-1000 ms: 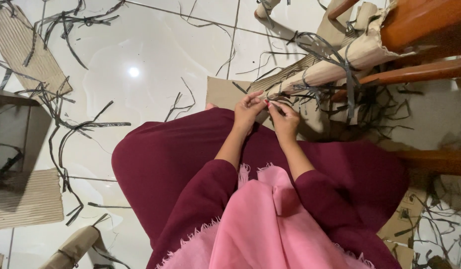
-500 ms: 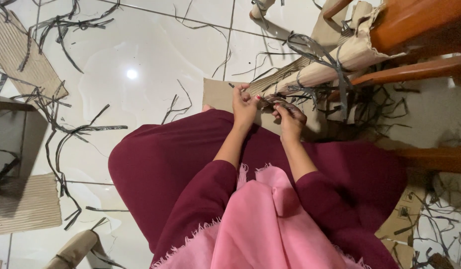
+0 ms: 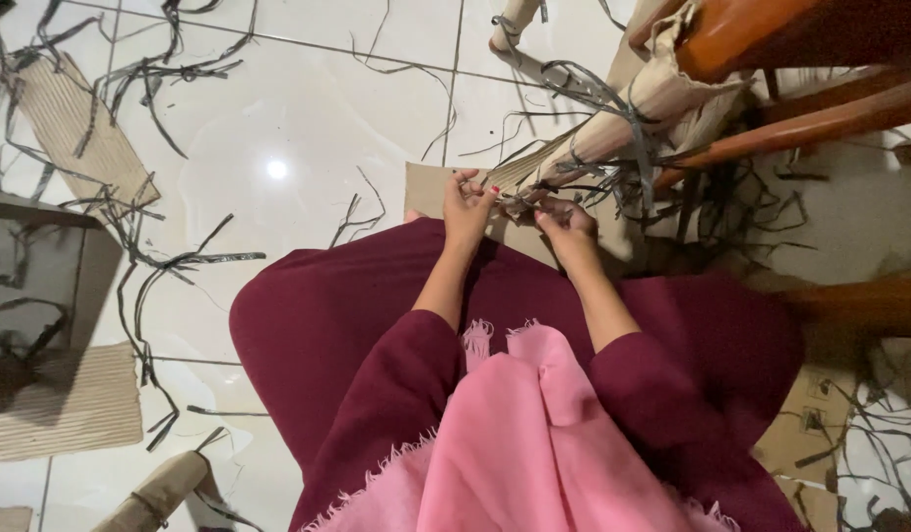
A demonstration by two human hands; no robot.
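left hand (image 3: 467,209) and right hand (image 3: 566,219) flank near end of long tan rolled-cardboard bundle (image 3: 613,123); bundle axis runs up-right away from fingers; both hands' fingers pinched on frayed end.

Open white floor tiles (image 3: 308,118) left of the cardboard roll (image 3: 613,123), wooden chair legs (image 3: 810,118) and tangled dark strips (image 3: 712,197) crowding its right, cardboard sheet (image 3: 66,133) farther left

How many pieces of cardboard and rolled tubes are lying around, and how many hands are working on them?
Corrugated cardboard sheets on the floor at left: 2
Rolled cardboard tubes: 3
Hands: 2, left hand and right hand, both at the near end of the big tube
Total: 7
Loose dark strips: too many to count.
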